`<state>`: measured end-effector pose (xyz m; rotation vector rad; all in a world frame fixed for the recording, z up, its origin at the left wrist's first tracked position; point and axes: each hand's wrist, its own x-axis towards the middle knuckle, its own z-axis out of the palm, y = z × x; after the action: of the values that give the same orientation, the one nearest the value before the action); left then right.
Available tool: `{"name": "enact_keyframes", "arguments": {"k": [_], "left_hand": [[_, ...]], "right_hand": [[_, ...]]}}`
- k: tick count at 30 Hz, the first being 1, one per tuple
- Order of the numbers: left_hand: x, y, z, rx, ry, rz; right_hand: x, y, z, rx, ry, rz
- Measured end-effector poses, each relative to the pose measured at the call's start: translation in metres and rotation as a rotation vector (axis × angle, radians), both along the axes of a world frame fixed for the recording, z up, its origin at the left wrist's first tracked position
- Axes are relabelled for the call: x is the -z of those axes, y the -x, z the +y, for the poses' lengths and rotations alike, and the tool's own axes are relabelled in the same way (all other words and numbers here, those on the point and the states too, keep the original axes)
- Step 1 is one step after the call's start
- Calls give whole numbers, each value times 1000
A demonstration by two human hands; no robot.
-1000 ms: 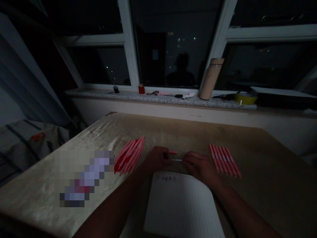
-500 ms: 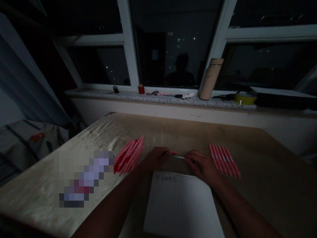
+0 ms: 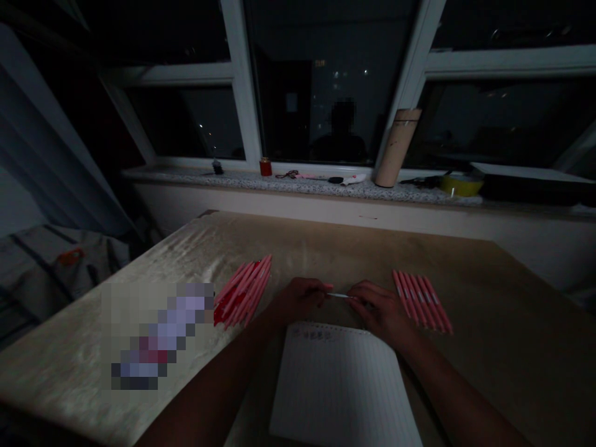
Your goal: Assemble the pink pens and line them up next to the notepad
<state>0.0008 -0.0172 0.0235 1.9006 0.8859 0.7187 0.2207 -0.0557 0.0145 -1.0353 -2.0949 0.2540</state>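
Above the top edge of a lined notepad [image 3: 344,385], my two hands face each other over the table. My left hand [image 3: 302,297] is closed, with a short pink pen part [image 3: 328,287] showing past its fingertips. A thin whitish stick like a pen refill [image 3: 338,295] spans the gap between the hands, and my right hand [image 3: 376,305] pinches its right end. To the left lies a loose pile of pink pens [image 3: 244,290] with something red among them. Several pink pens [image 3: 421,301] form a neat row right of my right hand.
A blurred-out purplish object [image 3: 172,329] lies on the table [image 3: 326,242] at left. Along the windowsill stand a red jar [image 3: 265,167], a tall cardboard-coloured tube [image 3: 398,149] and a roll of yellow tape [image 3: 460,186]. Handwriting marks the notepad's top.
My left hand's fingers have shifted slightly right, toward the right hand, covering more of the pink pen part. The right hand and both sets of pens look unmoved.
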Motion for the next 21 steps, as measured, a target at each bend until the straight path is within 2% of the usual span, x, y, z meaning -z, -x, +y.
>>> {"name": "enact_keyframes", "arguments": {"k": [11,21], "left_hand": [[-2,4,5,-55,-357,186],[5,20,19,-170,-441,504]], "right_hand": [[3,3,4,79,38,-116],[5,-4,7,277,73,-233]]}}
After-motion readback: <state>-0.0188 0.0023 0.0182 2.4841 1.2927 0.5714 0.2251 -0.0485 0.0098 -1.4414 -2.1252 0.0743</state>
